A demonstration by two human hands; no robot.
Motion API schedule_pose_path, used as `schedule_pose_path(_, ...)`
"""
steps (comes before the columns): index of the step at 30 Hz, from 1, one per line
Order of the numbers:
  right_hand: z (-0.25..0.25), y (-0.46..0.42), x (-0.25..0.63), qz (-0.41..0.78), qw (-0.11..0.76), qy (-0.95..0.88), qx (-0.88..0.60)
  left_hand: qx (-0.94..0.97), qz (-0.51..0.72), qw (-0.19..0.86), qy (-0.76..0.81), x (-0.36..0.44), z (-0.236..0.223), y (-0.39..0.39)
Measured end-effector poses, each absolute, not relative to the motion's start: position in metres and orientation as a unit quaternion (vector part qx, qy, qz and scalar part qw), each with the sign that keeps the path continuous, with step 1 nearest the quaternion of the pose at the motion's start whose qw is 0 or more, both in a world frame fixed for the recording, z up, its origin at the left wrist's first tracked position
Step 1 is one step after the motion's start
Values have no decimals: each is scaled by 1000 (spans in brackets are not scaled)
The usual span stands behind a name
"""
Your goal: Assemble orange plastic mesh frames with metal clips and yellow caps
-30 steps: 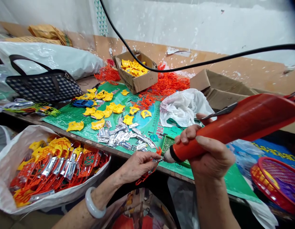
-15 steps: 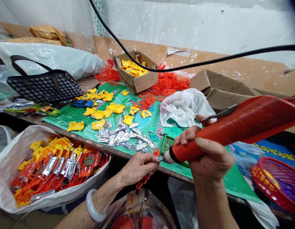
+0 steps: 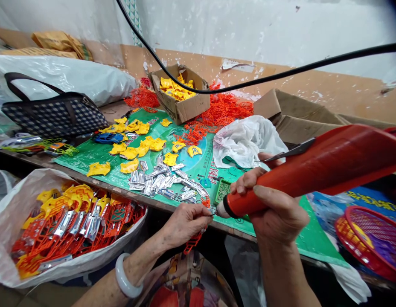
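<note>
My right hand (image 3: 271, 207) is wrapped round a big red electric screwdriver (image 3: 313, 170) whose tip meets a small orange plastic part (image 3: 194, 238). My left hand (image 3: 181, 224), with a pale bangle at the wrist, pinches that part at the table's front edge. Just beyond lie several silver metal clips (image 3: 162, 181) and yellow plastic pieces (image 3: 137, 147) on a green mat (image 3: 98, 153). The part is mostly hidden under my left fingers.
A white bag (image 3: 12, 209) of assembled orange and yellow parts hangs at the lower left. A cardboard box (image 3: 185, 108) of yellow pieces, orange frames (image 3: 223, 111), a white plastic bag (image 3: 246, 140), a checked handbag (image 3: 53, 115) and a red basket (image 3: 371, 238) surround the mat. A black cable (image 3: 281, 74) crosses overhead.
The screwdriver tip has shifted slightly left and closer onto the orange part. My left hand keeps its grip in nearly the same spot.
</note>
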State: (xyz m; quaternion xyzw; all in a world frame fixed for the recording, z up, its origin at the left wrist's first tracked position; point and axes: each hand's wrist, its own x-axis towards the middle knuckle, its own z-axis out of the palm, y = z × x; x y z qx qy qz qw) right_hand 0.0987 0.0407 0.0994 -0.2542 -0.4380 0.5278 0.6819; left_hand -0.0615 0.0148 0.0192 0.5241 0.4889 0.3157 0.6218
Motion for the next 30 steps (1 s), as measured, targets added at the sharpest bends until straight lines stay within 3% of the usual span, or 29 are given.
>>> schedule_pose_path(13,110,39,102,520,700,-430,-235,560,319,582,495,-72,12,14)
schedule_pose_path(30,94,30,81,584,657,-406,-249,575,327,604,445,-78,13,16)
